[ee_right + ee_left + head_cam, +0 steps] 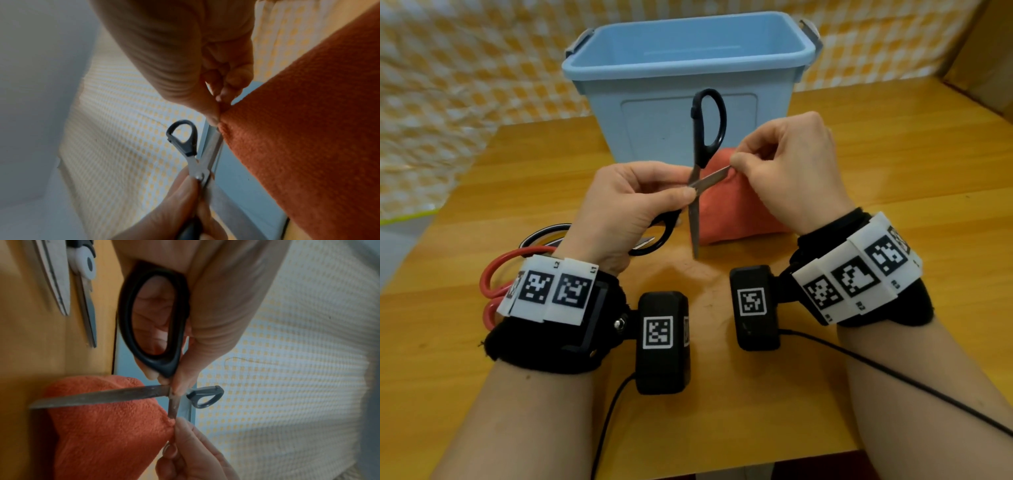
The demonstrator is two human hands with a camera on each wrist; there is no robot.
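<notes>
The scissors hang in the air over the middle of the table, spread wide into a cross. The left hand is the nearer one to the pivot: it wraps one black plastic handle loop, and its thumb and forefinger clamp the metal just by the screw. The right hand pinches only the tip of one blade between its fingers, the rest curled in.

That blade runs from the pivot out to the right. The other points down at the near edge, and the free loop stands up toward the far edge. Closing them would likely mean swinging the pinched tip round to the lower blade, with the fingers kept clear of the edges.

The blades are flat, dull grey steel. A nubby orange cloth lies just behind, before a smooth blue plastic bin at the far edge. Red scissors lie by the left edge.
</notes>
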